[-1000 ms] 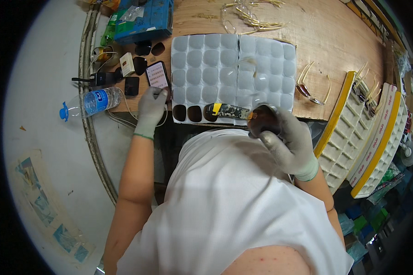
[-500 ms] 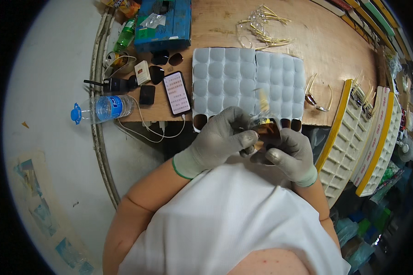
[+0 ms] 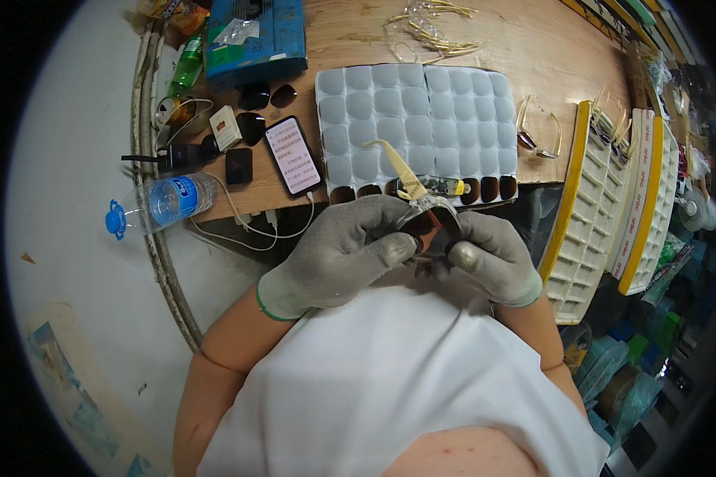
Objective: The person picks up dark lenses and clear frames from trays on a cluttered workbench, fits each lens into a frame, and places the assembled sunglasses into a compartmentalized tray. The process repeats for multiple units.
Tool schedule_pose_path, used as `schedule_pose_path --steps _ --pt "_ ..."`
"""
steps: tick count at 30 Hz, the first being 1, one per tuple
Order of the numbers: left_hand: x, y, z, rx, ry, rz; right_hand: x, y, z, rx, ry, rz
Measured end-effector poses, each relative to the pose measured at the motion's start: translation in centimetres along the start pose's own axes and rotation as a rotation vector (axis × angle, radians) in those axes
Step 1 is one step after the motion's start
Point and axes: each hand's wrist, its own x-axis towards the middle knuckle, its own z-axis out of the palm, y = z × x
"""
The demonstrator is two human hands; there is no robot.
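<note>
Glasses (image 3: 426,219) mostly hidden between gloved left hand (image 3: 350,250) and right hand (image 3: 489,258); frame shape unclear. Phone (image 3: 293,155) screen unreadable. Tray (image 3: 422,131) near edge partly covered.

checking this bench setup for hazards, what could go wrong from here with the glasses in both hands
1. Both gloved hands, left hand and right hand, pinch the sunglasses frame close together; too hard a grip may bend it or pop out the brown lens.
2. The water bottle lies at the table edge beside the phone and its cables; it may roll off or leak.
</note>
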Motion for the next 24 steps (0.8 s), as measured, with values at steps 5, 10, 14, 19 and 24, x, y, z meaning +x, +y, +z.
schedule_pose_path --steps 5,10,14,19,24 --pt "0.2 -0.8 -0.2 0.217 0.074 0.156 0.1 0.4 1.5 -0.158 0.138 -0.081" --pt "0.1 -1.2 -0.7 0.511 0.033 0.301 -0.7 1.2 1.0 -0.484 0.128 -0.087" --pt "0.7 -0.7 -0.8 0.641 -0.067 0.436 -1.0 0.6 1.3 -0.718 0.181 -0.17" --pt "0.9 -1.4 0.9 0.477 0.035 0.431 -1.9 0.8 1.7 -0.534 0.312 -0.152" --pt "1.7 -0.2 1.5 0.786 -0.094 0.458 -3.0 -0.3 2.1 -0.755 0.386 -0.336"
